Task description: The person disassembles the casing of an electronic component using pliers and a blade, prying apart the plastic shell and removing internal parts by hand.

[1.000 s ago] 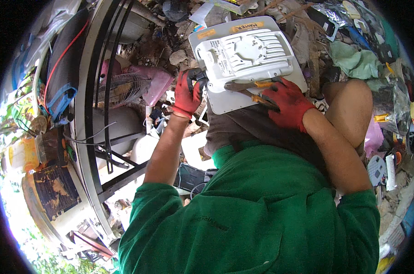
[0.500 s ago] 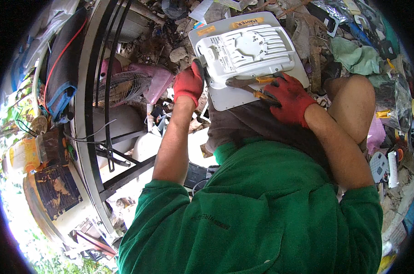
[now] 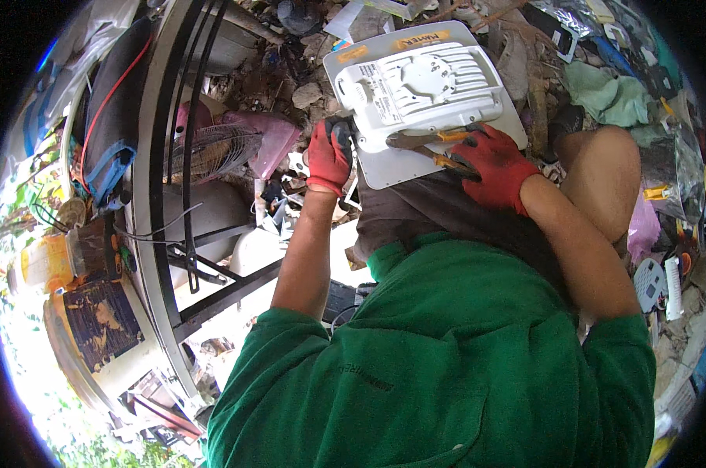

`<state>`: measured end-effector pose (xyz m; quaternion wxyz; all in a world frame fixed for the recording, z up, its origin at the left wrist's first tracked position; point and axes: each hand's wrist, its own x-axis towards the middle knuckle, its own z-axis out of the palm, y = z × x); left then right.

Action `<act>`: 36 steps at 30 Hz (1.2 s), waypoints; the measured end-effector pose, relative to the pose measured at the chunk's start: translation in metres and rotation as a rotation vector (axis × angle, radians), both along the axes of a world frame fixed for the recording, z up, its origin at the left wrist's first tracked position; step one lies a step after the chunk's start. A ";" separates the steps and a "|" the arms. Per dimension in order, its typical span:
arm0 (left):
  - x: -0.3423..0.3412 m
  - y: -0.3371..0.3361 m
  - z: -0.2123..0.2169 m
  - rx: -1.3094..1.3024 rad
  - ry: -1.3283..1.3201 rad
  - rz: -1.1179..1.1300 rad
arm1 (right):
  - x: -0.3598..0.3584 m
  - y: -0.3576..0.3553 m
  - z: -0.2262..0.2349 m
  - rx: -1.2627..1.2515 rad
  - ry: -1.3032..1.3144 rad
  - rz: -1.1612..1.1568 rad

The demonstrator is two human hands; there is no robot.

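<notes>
A flat white panel (image 3: 390, 170) with rounded corners and a finned white housing (image 3: 438, 82) on its back lies across my lap, tilted. My right hand (image 3: 495, 165), in a red glove with dark fingers, is closed round the orange handles of a pair of pliers (image 3: 415, 141). The pliers' dark jaws point left, over the panel's lower part, below the housing. At the panel's left edge my left hand (image 3: 331, 156), gloved the same way, has its fingers curled against the rim. Its fingertips are partly hidden.
A metal frame (image 3: 152, 195) stands close on my left, with a wire fan guard (image 3: 220, 148) and a pink plastic piece (image 3: 273, 144) beside it. Rubble and scrap cover the ground ahead. To the right lie a green cloth (image 3: 606, 93) and a pale perforated piece (image 3: 647, 285).
My left hand has shifted slightly right and down along the panel's edge, and its raised thumb or finger has curled in. My right hand and the pliers have barely moved.
</notes>
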<state>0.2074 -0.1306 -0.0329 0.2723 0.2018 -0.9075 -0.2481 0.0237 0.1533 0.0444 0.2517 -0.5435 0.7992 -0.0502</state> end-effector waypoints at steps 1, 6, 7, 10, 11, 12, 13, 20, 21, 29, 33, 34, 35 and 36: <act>0.002 -0.004 -0.003 -0.048 -0.039 0.102 | 0.000 0.000 0.000 -0.002 -0.008 0.007; -0.006 -0.022 0.010 0.804 -0.302 0.346 | 0.003 0.005 -0.004 -0.049 0.005 0.004; 0.011 -0.031 -0.004 0.651 -0.230 0.313 | 0.003 -0.001 0.004 -0.039 -0.039 0.014; 0.002 0.008 0.022 0.485 0.033 0.016 | 0.001 0.006 -0.001 -0.024 -0.039 -0.031; 0.006 0.010 0.022 0.507 0.091 -0.071 | 0.001 0.006 -0.003 -0.040 -0.026 -0.019; 0.009 0.011 0.020 0.530 0.150 -0.158 | -0.001 0.006 -0.005 -0.048 -0.036 -0.006; 0.008 0.008 0.019 0.512 0.145 -0.138 | -0.004 0.007 -0.008 -0.054 -0.046 0.007; -0.028 -0.011 0.047 0.264 -0.576 0.292 | -0.001 0.010 -0.011 -0.103 0.023 -0.016; -0.024 -0.012 0.042 0.212 -0.452 0.278 | -0.002 0.009 -0.013 -0.104 0.005 -0.012; 0.005 -0.002 0.024 0.482 0.058 -0.118 | 0.000 0.012 -0.007 -0.111 0.014 -0.006; -0.007 -0.003 0.017 0.164 -0.213 0.213 | -0.005 0.009 -0.006 -0.073 -0.017 -0.006; -0.016 0.002 0.025 0.141 -0.305 0.276 | -0.007 0.010 -0.007 -0.075 -0.015 -0.010; -0.008 -0.009 0.019 0.220 -0.376 0.328 | -0.004 0.009 -0.006 -0.084 -0.023 0.004; -0.004 -0.018 0.014 0.434 -0.370 0.360 | -0.002 0.009 -0.006 -0.085 -0.022 0.006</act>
